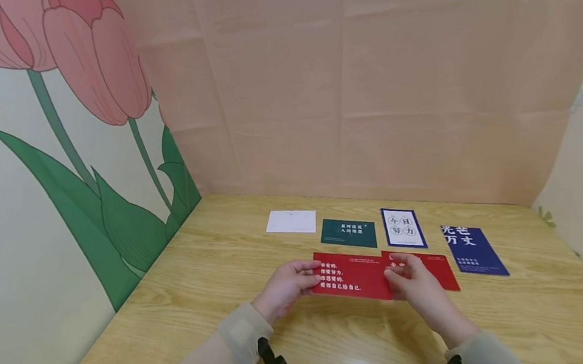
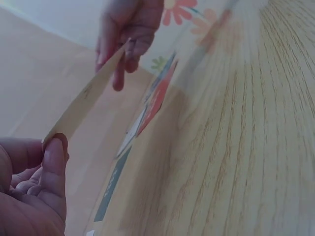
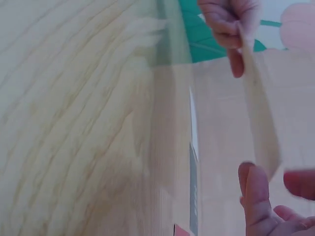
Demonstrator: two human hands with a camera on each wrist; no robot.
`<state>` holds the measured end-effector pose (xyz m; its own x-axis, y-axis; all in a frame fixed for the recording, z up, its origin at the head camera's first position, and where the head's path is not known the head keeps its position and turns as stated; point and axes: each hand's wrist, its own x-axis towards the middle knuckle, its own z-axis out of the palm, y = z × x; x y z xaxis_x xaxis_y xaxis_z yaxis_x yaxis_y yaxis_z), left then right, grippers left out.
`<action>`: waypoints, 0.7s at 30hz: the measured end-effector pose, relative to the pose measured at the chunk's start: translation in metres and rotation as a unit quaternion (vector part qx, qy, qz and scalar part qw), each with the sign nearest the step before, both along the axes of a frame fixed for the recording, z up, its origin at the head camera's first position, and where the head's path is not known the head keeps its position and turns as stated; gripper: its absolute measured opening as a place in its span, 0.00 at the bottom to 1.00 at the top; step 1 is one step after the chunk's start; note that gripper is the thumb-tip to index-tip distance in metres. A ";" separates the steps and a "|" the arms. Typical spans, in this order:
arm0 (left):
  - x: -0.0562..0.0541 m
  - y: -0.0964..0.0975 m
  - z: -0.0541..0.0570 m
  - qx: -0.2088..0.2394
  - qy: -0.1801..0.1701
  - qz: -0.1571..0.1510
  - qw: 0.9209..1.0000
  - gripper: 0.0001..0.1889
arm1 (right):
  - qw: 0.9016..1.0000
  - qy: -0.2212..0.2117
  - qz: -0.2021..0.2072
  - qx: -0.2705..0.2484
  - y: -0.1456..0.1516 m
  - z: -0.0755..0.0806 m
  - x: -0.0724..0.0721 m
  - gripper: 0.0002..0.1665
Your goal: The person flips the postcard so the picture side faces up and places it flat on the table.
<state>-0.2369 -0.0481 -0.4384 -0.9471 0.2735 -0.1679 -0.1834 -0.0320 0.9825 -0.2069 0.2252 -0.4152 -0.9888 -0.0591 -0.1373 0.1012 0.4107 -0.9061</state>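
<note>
A red card (image 1: 353, 277) with white lettering is raised above the table, its pale back (image 2: 91, 93) showing in the left wrist view. My left hand (image 1: 289, 284) pinches its left end between thumb and fingers. At the other end is my right hand (image 1: 419, 291), its fingertips (image 3: 256, 184) at the card's edge while the thumb stands apart in the right wrist view. Behind the right hand, a second red card (image 1: 440, 270) lies on the table, partly hidden by that hand and the raised card.
On the wooden table (image 1: 198, 295) lie a white card (image 1: 291, 221), a dark green card (image 1: 349, 234), a white card with a blue border (image 1: 404, 229) and a blue card (image 1: 478, 253). A beige cloth (image 1: 356, 95) hangs behind. A tulip-painted wall (image 1: 35, 200) borders the left side.
</note>
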 end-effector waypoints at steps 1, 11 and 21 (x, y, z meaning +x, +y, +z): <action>0.000 0.000 0.000 -0.007 0.002 0.000 1.000 0.16 | 1.000 -0.010 0.002 -0.013 0.000 0.000 0.000 0.44; 0.001 0.001 0.000 -0.063 0.021 -0.007 0.998 0.30 | 0.999 -0.027 0.045 0.012 -0.004 -0.004 -0.002 0.53; -0.001 -0.003 -0.005 -0.173 0.038 -0.040 0.983 0.38 | 0.994 -0.033 0.055 0.087 -0.012 -0.009 -0.001 0.51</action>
<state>-0.2378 -0.0512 -0.4430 -0.9381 0.2868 -0.1942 -0.0980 0.3182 0.9430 -0.2084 0.2130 -0.4246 -0.9661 -0.1361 -0.2192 0.1040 0.5721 -0.8135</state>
